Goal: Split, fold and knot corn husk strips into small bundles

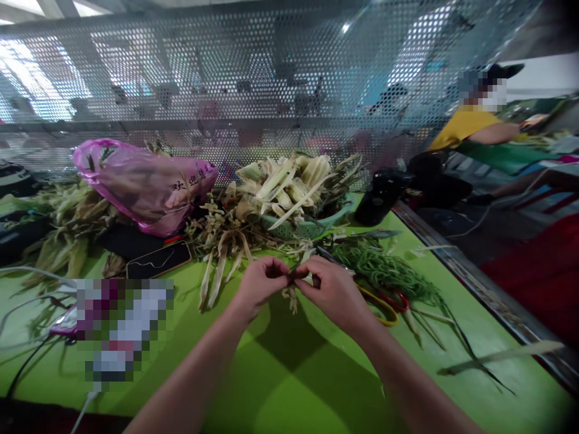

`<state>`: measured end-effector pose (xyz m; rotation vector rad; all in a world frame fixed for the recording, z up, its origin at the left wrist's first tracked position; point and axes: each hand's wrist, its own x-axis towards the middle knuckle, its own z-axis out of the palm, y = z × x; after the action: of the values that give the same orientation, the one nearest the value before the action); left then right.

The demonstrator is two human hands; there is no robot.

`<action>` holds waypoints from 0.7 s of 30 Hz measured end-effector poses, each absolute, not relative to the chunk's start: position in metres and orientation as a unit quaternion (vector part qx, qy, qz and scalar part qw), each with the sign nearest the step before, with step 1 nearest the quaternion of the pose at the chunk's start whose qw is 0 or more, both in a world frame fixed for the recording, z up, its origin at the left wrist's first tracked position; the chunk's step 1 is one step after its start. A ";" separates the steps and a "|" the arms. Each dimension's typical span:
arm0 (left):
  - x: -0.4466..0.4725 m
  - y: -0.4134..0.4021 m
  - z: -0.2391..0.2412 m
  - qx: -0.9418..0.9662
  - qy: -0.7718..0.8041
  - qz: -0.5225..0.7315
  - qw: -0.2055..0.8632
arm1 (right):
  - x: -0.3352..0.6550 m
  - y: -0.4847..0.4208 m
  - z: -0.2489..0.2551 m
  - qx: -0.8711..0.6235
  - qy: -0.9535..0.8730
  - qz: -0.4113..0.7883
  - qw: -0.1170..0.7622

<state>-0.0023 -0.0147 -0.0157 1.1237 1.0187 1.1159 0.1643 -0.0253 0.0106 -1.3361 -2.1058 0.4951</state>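
My left hand and my right hand meet over the green table, fingers pinched together on a small folded strip of dried leaf. Frayed leaf ends hang below the pinch. Just beyond the hands lies a heap of pale dried husk strips. A green basket piled with pale husks stands behind it. To the right of my right hand lies a bundle of green strands and scissors with yellow and red handles.
A pink plastic bag and a dark phone lie at the left among dry leaves. A black object stands by the perforated metal screen. A long leaf strip lies at the right edge. A person in yellow sits beyond.
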 end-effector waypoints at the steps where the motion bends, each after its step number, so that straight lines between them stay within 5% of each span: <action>1: -0.002 -0.014 -0.017 0.501 0.439 0.479 0.572 | 0.164 -0.025 0.010 -0.506 -0.791 0.179 0.293; 11: 0.001 -0.024 -0.011 0.659 0.496 0.459 0.329 | 0.161 -0.028 0.012 -0.481 -0.790 0.186 0.333; 21: -0.002 -0.023 -0.011 0.673 0.468 0.488 0.300 | 0.162 -0.023 0.007 -0.451 -0.661 0.442 0.405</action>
<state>-0.0024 -0.0232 -0.0106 1.7849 1.2430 1.2948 0.1623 -0.0226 0.0067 -1.1390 -1.6671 1.1166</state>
